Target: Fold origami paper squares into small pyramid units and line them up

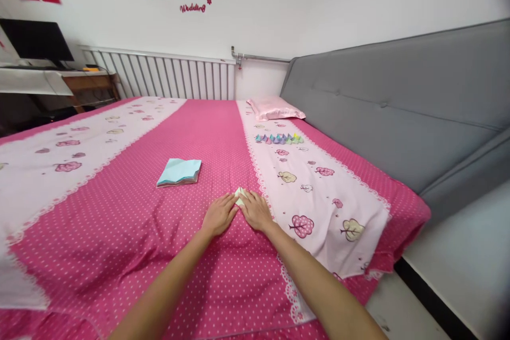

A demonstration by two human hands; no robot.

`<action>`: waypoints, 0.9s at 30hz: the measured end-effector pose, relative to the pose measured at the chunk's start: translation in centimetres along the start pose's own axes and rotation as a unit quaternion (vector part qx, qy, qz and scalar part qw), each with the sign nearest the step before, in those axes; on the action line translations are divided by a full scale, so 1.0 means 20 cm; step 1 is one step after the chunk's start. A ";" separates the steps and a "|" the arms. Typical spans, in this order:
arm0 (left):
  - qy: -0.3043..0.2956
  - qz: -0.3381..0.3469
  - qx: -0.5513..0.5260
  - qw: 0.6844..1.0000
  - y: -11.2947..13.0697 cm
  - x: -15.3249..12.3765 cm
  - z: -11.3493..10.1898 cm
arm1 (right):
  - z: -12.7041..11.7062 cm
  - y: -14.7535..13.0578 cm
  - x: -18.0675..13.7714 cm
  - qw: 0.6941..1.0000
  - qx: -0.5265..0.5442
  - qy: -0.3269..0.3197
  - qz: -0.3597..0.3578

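Observation:
A small pale yellow-green folded paper (239, 196) lies on the pink dotted bedspread (211, 133), right in front of me. My left hand (220, 214) holds its left side, fingers close together. From the right, my right hand (256, 210) presses and grips the same paper, its fingertips covering part of it. Both thumbs point inward and nearly meet at the near edge of the paper. Much of the paper is hidden under my fingers, so its exact shape does not show.
A stack of light blue paper sheets (180, 171) lies left of my hands. Several small folded paper pieces in mixed colours (279, 138) stand in a row farther off, near a pink pillow (274, 108). A grey headboard (390, 101) borders the bed's right side.

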State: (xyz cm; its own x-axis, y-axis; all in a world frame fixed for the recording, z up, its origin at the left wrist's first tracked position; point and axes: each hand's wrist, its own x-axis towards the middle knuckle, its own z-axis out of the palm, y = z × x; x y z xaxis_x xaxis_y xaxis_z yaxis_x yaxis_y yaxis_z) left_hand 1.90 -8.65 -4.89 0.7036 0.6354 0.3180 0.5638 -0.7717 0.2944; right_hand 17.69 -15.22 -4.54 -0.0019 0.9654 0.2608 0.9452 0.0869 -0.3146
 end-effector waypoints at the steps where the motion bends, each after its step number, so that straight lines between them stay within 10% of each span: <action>1: 0.000 0.002 0.002 1.000 0.00 0.00 0.00 | 0.00 0.00 0.00 1.000 -0.001 0.000 0.001; 27: 0.083 0.002 -0.071 0.994 0.00 -0.03 0.00 | 0.06 -0.03 0.00 0.999 -0.010 0.028 0.013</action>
State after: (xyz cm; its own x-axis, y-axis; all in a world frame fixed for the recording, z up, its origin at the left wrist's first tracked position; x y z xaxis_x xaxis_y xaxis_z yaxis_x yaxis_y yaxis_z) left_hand 1.51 -9.04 -5.11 0.6179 0.6371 0.4608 0.4860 -0.7702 0.4130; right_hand 16.65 -14.98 -5.40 0.0405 0.9519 0.3038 0.9509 0.0567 -0.3044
